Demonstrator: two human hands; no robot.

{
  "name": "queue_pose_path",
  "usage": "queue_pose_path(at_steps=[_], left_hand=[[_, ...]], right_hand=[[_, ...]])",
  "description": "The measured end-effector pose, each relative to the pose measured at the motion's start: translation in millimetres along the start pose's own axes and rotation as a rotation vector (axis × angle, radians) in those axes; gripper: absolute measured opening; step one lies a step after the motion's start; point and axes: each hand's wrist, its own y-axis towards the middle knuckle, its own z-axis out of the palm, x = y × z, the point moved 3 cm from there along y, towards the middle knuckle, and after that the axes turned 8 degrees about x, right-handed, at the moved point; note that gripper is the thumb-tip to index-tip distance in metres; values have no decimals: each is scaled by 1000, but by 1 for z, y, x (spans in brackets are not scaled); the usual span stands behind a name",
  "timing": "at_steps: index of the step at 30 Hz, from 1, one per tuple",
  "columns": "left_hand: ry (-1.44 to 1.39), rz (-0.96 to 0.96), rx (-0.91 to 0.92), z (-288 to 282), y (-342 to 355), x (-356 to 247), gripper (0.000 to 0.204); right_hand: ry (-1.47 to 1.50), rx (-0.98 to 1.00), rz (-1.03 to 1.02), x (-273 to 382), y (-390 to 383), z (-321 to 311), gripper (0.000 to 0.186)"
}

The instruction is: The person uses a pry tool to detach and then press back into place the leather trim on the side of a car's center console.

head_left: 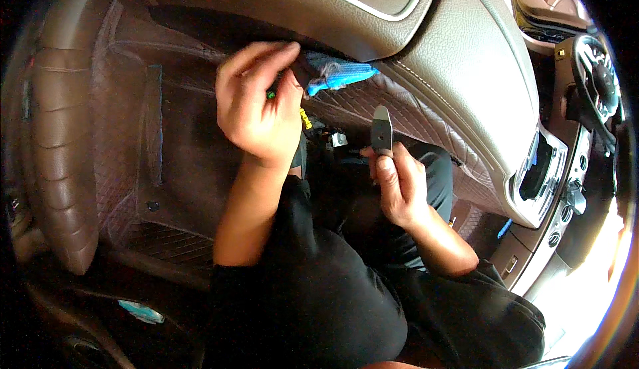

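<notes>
My left hand point(261, 106) is raised beside the centre console, its fingers loosely curled and the thumb tip apart from the index tip. Nothing plainly shows in its grasp; a small green piece point(270, 95) is visible between the fingers, and I cannot tell whether they touch it. In my right hand point(403, 186) is a pair of pliers point(381, 131), dark grey and flat-headed, with the head pointing away from me. My fingers hide most of its handles. Just right of my left fingertips, a bright blue textured strip point(343, 76) pokes out along the console's lower edge.
A yellow piece point(305, 119) and a pale connector-like part point(339, 139) lie low between my hands. The leather-covered console point(466, 56) bounds the far side. A brown seat point(63, 143) stands at left, the steering wheel point(602, 79) at far right. Quilted mats point(120, 163) cover the floor.
</notes>
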Motion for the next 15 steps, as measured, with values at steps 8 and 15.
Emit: queue_pose_path(at_steps=[8,15], left_hand=[[-16,-72,126,-8,8,-7,27],[-235,187,106,-10,-5,7,21]], right_hand=[[14,11,56,16,9,-8,21],[-5,5,-113,29,17,-7,30]])
